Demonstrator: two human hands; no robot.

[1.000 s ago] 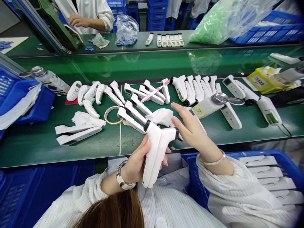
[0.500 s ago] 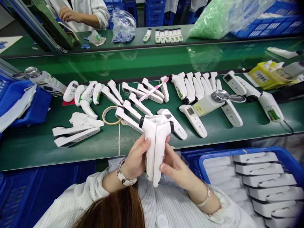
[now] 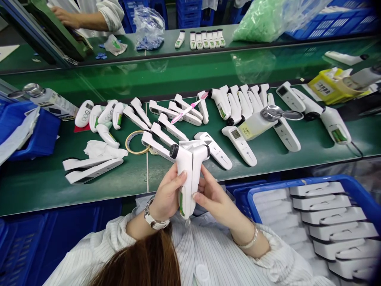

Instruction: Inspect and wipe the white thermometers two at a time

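Two white infrared thermometers are held upright side by side in front of my chest, their handles pressed together. My left hand (image 3: 166, 194) is closed around the left thermometer (image 3: 185, 174); its battery slot shows green near the bottom. On the other side, my right hand (image 3: 217, 200) grips the right thermometer (image 3: 196, 174), thumb against the handle. The dark sensor ends point outward and up. Just beyond them lies a thermometer with a display (image 3: 214, 151) on the green bench (image 3: 131, 178). A pink toothbrush (image 3: 190, 108) rests across other thermometers farther back.
Left on the bench are a tape roll (image 3: 137, 142), a crumpled tissue (image 3: 99, 149) and a blue bin (image 3: 32, 135). A pump bottle (image 3: 253, 126) lies tilted at right. A blue crate (image 3: 253, 198) of thermometers stands at my right. Across the partition is a co-worker's arm (image 3: 92, 20).
Both held thermometers have tilted, baring more of the left one's green battery slot and the face of its sensor end. The co-worker's hand has moved left. The view has shifted slightly.
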